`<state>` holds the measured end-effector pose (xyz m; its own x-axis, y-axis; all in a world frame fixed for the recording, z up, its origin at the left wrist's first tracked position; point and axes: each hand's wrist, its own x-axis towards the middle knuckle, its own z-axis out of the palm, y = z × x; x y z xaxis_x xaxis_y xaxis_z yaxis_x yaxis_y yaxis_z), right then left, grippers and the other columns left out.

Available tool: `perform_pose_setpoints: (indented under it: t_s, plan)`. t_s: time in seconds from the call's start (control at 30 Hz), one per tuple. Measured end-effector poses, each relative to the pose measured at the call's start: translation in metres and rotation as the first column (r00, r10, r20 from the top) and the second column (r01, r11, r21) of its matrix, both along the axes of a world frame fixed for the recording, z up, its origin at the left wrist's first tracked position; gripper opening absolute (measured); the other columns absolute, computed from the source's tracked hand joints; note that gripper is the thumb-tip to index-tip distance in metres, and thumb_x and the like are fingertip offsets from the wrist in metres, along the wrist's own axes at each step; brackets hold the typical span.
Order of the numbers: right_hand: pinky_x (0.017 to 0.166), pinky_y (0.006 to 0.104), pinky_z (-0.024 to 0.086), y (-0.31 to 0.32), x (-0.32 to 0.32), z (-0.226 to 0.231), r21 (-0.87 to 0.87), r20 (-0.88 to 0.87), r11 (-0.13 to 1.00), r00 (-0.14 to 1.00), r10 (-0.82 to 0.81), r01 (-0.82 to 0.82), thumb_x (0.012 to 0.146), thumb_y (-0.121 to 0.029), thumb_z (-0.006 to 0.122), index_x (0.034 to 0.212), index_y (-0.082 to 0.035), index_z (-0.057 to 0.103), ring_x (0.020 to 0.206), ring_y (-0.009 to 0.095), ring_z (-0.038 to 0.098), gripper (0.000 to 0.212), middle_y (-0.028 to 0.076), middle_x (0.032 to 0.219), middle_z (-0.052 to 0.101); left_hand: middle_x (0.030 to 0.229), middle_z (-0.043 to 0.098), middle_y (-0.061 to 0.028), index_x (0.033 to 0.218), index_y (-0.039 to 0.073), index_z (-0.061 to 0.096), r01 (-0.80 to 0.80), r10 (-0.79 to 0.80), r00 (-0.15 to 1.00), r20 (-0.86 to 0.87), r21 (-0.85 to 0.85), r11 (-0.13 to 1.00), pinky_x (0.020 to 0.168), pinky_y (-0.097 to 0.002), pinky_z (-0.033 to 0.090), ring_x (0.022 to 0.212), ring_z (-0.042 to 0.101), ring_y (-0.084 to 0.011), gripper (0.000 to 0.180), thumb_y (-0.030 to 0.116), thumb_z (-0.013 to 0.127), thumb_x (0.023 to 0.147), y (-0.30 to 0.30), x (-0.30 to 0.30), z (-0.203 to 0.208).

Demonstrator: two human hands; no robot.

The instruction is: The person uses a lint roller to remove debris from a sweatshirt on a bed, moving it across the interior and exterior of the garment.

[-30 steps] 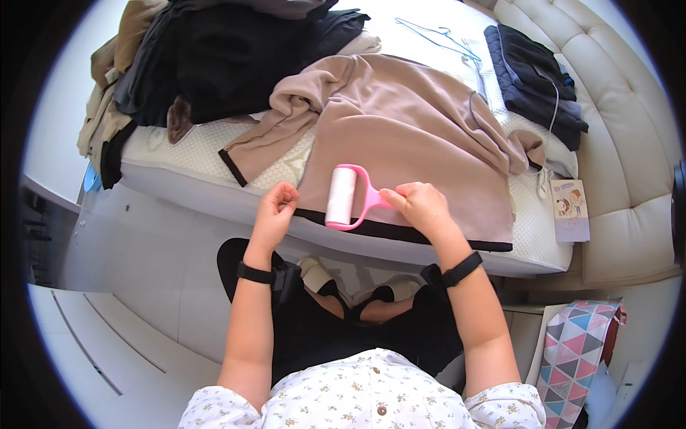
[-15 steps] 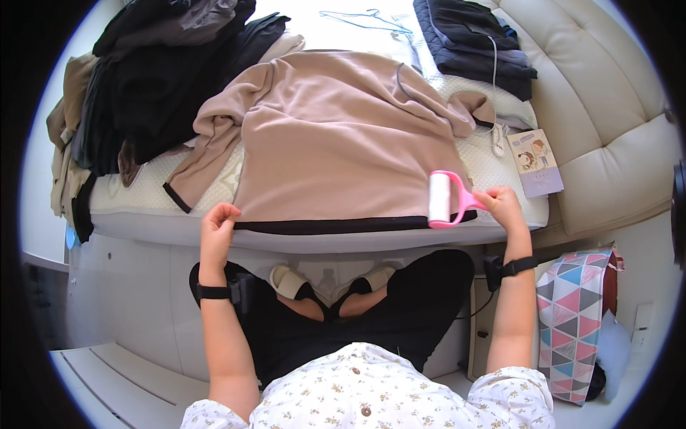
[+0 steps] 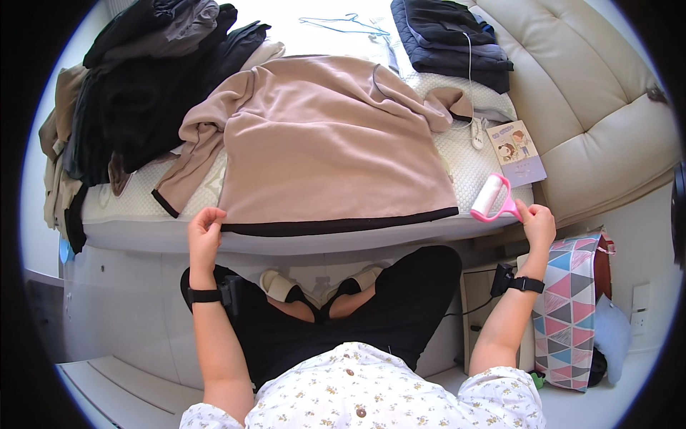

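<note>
Tan garment [image 3: 329, 143] lies flat on the bed [image 3: 143, 232], its black-trimmed hem along the near bed edge. Left hand [image 3: 205, 232] at the hem's left corner, fingers pinched on the trim. Right hand [image 3: 537, 223] off the hem's right end, fingers closed on the pink lint roller [image 3: 491, 199] handle; roller rests at the bed edge. Dark clothes pile [image 3: 136, 93] crowds the garment's left; booklet [image 3: 516, 151] lies just right.

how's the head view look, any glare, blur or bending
Head view: bright daylight washes out the white bedding near the blue hanger; the fisheye bends the bed edge and leaves black corners; the lint roller, right hand and left hand look sharp, with soft shadows.
</note>
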<state>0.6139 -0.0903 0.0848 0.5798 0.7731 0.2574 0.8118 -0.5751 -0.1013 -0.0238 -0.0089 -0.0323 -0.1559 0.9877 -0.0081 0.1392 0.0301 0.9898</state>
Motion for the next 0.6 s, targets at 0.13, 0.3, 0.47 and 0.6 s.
perform_pose_setpoints:
  t_s: [0.13,0.3,0.47,0.6]
  plan:
    - [0.052,0.0383,0.037,0.023,-0.036,0.002,0.233,-0.232,0.948,0.935,0.269,-0.215,0.08,-0.059,0.065,0.064,-0.001,0.061,0.052,0.026,0.047,0.06,0.013,0.055,0.051,0.079,0.058,0.0043,0.093,0.004,0.063,-0.048,0.046,0.99,-0.131,-0.009,0.999,0.049,-0.0186,0.034,0.059,0.044,-0.0015,0.01,0.002,0.057,0.086,-0.001,0.016,0.017]
    - [0.052,0.035,0.039,0.073,-0.18,-0.002,0.248,-0.377,0.764,0.667,0.643,-0.596,0.082,-0.053,0.067,0.066,-0.001,0.063,0.05,0.023,0.052,0.054,0.012,0.053,0.053,0.087,0.055,0.0004,0.103,0.002,0.06,0.005,-0.006,0.993,-0.122,-0.006,1.0,0.054,-0.0186,0.039,0.065,0.047,-0.0026,0.022,-0.003,0.058,0.082,-0.005,0.006,0.009]
    - [0.055,0.039,0.044,0.096,-0.32,-0.019,0.202,-0.388,0.575,0.474,0.791,-0.793,0.082,-0.049,0.067,0.072,-0.004,0.065,0.058,0.027,0.061,0.047,0.012,0.06,0.061,0.094,0.056,-0.0058,0.118,0.004,0.054,-0.126,0.125,0.99,0.067,0.007,0.992,0.059,-0.0219,0.048,0.069,0.055,-0.0073,0.035,-0.003,0.058,0.084,-0.013,0.01,0.011]
    - [0.062,0.0421,0.049,0.108,-0.393,-0.048,0.206,-0.459,0.548,0.415,0.786,-0.81,0.082,-0.056,0.063,0.074,-0.005,0.067,0.067,0.032,0.065,0.052,0.014,0.067,0.065,0.092,0.062,-0.0082,0.111,0.002,0.056,-0.025,0.024,0.999,0.049,0.02,1.0,0.061,-0.024,0.049,0.075,0.06,-0.0101,0.027,-0.001,0.06,0.084,-0.006,0.0,-0.006]
